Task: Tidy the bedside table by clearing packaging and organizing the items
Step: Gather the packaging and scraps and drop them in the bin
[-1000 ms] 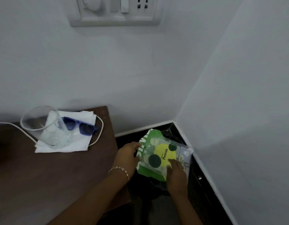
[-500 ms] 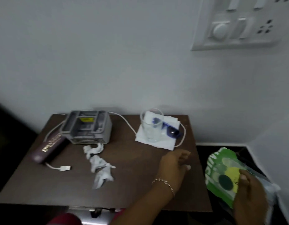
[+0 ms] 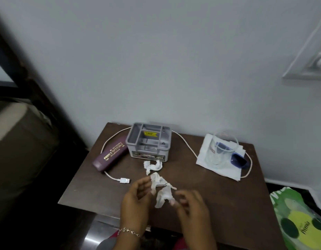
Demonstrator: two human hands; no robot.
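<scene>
Crumpled white paper scraps (image 3: pixel 160 186) lie at centre frame on the brown table (image 3: pixel 228 204); left hand (image 3: pixel 136 201) and right hand (image 3: pixel 192 208) flank them, fingers spread, gripping nothing

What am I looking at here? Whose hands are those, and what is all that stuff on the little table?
A person wears a camera on their head, so you see what they see, looking down. Their left hand and right hand reach for crumpled white paper scraps on a dark brown wooden bedside table. Neither hand clearly grips anything yet. Also there: a grey plastic organizer box, a maroon glasses case, a white USB cable, and a clear drinking glass beside blue sunglasses on a white napkin. A green and yellow packet lies off the table's right edge.
</scene>
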